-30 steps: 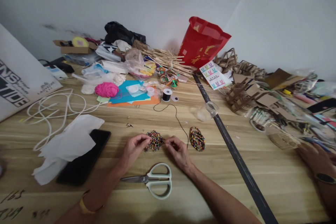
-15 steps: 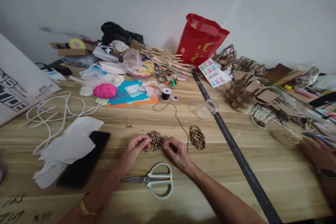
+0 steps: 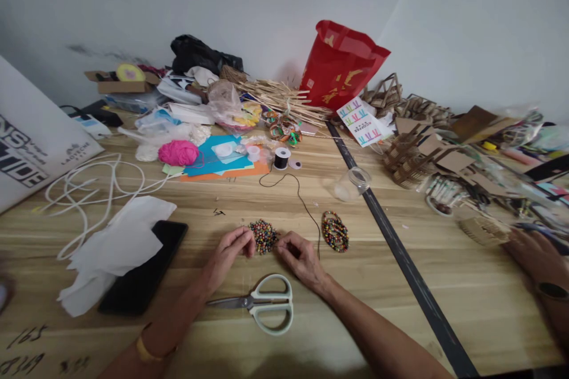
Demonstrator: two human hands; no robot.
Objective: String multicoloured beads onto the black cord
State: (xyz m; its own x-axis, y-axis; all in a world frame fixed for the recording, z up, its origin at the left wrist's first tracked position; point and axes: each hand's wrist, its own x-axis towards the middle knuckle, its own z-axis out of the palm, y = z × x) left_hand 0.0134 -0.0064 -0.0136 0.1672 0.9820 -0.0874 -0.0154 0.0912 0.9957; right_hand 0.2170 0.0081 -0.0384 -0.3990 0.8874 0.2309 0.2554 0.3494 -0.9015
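Observation:
A small heap of multicoloured beads [image 3: 264, 236] lies on the wooden table between my two hands. My left hand [image 3: 231, 250] is closed in a pinch at the heap's left edge; anything between its fingertips is too small to make out. On the heap's right side, my right hand [image 3: 302, 257] has its thumb and fingers pinched together. A thin black cord [image 3: 306, 208] runs from a spool [image 3: 281, 159] down to this hand and disappears behind it. Coiled strands of strung beads [image 3: 335, 232] rest to its right. Scissors with pale green handles [image 3: 271, 304] lie closer to me.
A black tablet-like slab [image 3: 144, 272] partly under white paper [image 3: 120, 243] is on the left, beside a white cable [image 3: 111, 189]. A clear plastic cup [image 3: 353, 183] lies by the dark strip [image 3: 413, 272]. Another person's hand [image 3: 536, 254] is at far right.
My left hand has shifted very slightly at the edge of the bead heap. My right hand keeps its pinch in nearly the same place.

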